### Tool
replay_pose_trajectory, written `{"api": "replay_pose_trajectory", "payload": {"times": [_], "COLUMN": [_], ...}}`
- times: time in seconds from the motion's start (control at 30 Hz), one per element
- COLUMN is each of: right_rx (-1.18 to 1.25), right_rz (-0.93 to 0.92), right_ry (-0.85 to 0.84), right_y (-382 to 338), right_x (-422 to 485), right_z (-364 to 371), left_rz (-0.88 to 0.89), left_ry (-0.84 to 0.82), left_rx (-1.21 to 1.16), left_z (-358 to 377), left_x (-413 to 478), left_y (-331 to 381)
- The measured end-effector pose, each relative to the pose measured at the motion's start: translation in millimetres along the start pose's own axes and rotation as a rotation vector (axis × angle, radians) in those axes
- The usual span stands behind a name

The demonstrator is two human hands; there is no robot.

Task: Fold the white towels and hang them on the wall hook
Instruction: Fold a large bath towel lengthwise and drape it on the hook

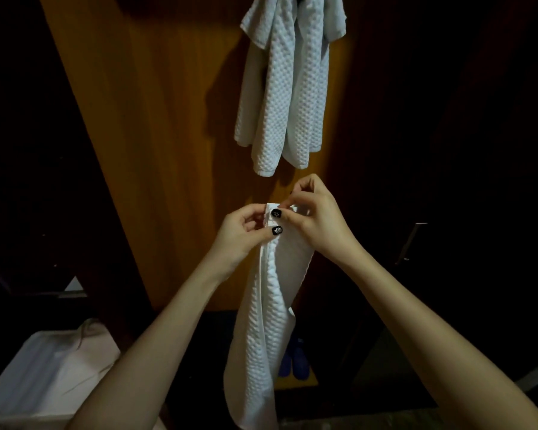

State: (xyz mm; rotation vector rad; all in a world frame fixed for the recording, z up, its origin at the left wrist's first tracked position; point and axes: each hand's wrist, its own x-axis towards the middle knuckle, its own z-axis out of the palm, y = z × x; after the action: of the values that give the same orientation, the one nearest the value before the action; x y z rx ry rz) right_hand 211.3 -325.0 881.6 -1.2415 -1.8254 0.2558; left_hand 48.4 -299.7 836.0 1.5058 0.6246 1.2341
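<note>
Both hands pinch the top edge of a white towel. The left hand holds the left corner, and the right hand holds it just beside that. The towel hangs straight down between the arms. More towels hang higher up on the wooden door.

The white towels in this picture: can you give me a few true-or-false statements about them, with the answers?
1. The left hand and the right hand both pinch the top edge of the held towel. True.
2. The held towel lies flat on a table. False: it hangs down from the hands.
3. Other hanging towels are draped against the wooden panel above the hands. True.
4. The hanging towels touch the held towel. False: a gap separates them.
</note>
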Motion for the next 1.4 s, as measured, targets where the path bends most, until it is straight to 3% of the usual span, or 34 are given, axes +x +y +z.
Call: {"api": "replay_pose_trajectory", "payload": {"times": [0.23, 0.37, 0.47, 0.67, 0.87, 0.97, 1.03, 1.1, 1.2, 1.27, 1.4], "right_rx": [-0.255, -0.199, -0.111, -0.112, -0.036, -0.325, -0.456, -0.387, -0.089, 0.0, 0.107], "right_rz": [-0.008, 0.018, 0.037, -0.01, 0.008, -0.057, -0.103, -0.147, -0.107, -0.08, 0.037], "right_ry": [-0.26, -0.482, -0.541, -0.491, -0.512, -0.389, -0.403, -0.474, -0.563, -0.499, -0.119], "right_y": [7.9, 12.6, 6.5, 5.0, -1.4, -1.0, -2.3, -4.8, -9.2, -7.2, -0.4], "right_x": [3.8, 2.3, 0.5, -6.2, -4.5, 0.1, 0.0, -2.4, -8.9, -10.1, -6.5], "right_z": [-20.9, -42.6, -35.4, -37.1, -43.4, -50.7, -53.9, -54.8, -51.5, -47.4, -38.4], "left_rz": [0.059, 0.047, 0.048, 0.015, 0.075, 0.105, 0.121, 0.124, 0.116, 0.113, 0.147], "left_ry": [0.158, 0.158, 0.141, 0.051, 0.145, 0.137, 0.127, 0.16, 0.201, 0.197, 0.194], "left_rx": [0.053, -0.025, -0.024, -0.002, 0.148, 0.168, 0.184, 0.162, 0.122, 0.122, 0.137], "left_z": [-13.6, -32.7, -32.7, -34.3, -33.9, -31.7, -27.5, -23.9, -21.3, -19.9, -15.4], "left_x": [4.4, 10.7, 12.4, 10.2, 13.4, 11.4, 9.1, 9.1, 13.2, 16.3, 20.1], "left_y": [-5.5, 0.9, 0.3, 2.2, 8.0, 10.2, 9.4, 9.0, 13.6, 18.1, 30.1]}}
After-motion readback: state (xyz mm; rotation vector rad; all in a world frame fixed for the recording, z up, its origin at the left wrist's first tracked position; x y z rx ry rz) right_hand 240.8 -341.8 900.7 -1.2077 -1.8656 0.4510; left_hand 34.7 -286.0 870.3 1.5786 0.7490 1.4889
